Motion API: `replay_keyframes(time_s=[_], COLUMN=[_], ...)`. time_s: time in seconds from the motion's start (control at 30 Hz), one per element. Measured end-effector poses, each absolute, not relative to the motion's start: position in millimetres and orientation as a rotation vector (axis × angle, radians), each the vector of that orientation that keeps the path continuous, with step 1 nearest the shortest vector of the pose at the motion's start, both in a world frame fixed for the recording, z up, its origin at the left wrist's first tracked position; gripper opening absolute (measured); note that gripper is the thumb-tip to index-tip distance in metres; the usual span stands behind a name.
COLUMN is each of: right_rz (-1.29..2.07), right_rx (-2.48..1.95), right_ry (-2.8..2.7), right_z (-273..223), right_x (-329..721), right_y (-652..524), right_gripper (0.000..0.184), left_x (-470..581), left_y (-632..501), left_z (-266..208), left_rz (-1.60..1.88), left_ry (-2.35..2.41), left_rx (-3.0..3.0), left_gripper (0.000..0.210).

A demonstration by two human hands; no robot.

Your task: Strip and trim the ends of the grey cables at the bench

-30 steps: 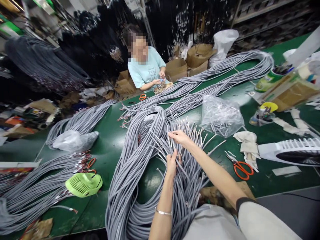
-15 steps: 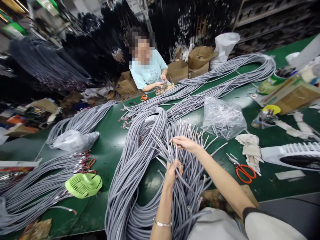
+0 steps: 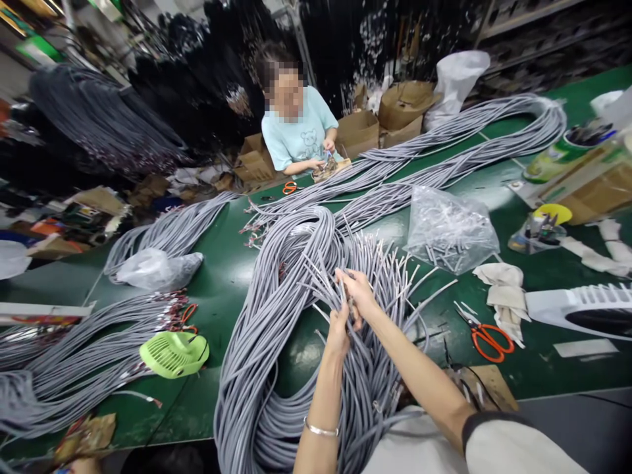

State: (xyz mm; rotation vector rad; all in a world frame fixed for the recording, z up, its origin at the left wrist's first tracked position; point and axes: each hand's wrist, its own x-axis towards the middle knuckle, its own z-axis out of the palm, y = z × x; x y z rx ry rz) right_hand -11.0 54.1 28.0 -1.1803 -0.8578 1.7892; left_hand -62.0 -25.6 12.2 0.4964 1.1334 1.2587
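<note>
Grey cable ends (image 3: pixel 375 263) fan out just beyond your hands; your left hand (image 3: pixel 340 329) and right hand (image 3: pixel 360 293) meet, pinching one cable. Hold it apart from its neighbours, clear of the long grey cable bundle (image 3: pixel 276 316).

text: none legible | far-right carton (image 3: pixel 592 191) and green tub (image 3: pixel 553 155): printing too blurred to read
</note>
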Motion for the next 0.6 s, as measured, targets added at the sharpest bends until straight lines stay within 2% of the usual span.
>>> replay_keyframes(time_s=[0.17,0.43,0.6], right_rz=[1.724,1.676,1.631], right_rx=[-1.198,-1.368,-1.284], right_ry=[-0.79,-0.667,-0.741], right_z=[25.8,2.6,2.8], right_x=[-8.7,-37.5,-25.4], right_y=[64.1,70.0,89.2], right_gripper=[0.035,0.024,0.028], left_x=[-59.6,-68.5,-66.1], left_y=[-24.9,-16.0,-28.0], left_z=[17.3,15.1,19.6], left_rz=[1.233,1.232,1.26], left_ry=[1.117,1.102,1.1], left_rx=[0.467,0.396,0.428], left_gripper=[0.052,0.051,0.051])
